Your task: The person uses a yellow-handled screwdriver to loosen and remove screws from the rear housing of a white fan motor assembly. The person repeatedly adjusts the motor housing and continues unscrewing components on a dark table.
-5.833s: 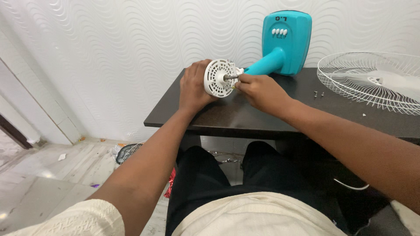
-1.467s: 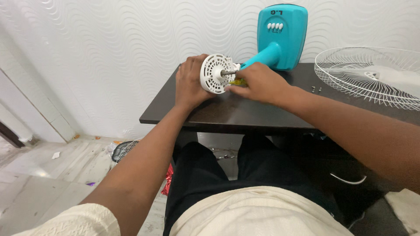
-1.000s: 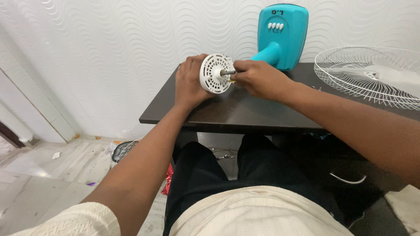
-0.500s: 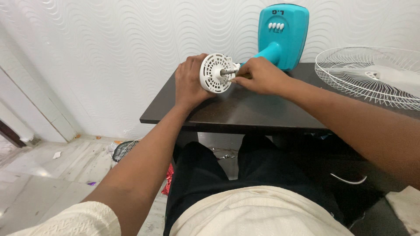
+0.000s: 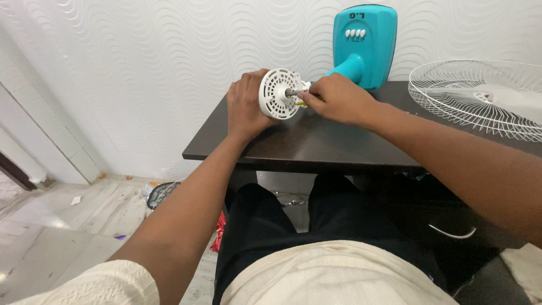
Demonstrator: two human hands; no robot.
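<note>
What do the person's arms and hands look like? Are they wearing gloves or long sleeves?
No gloves: the left hand and right hand are bare, with no rings or watch showing. Both forearms are bare too. A cream, textured sleeve covers the upper left arm. The right arm's sleeve is out of view.

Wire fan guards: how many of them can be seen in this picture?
1. The white wire fan guard lies flat on the dark table at the right, beside the teal fan base, partly cut off by the frame edge. A second one may be out of view.
</note>
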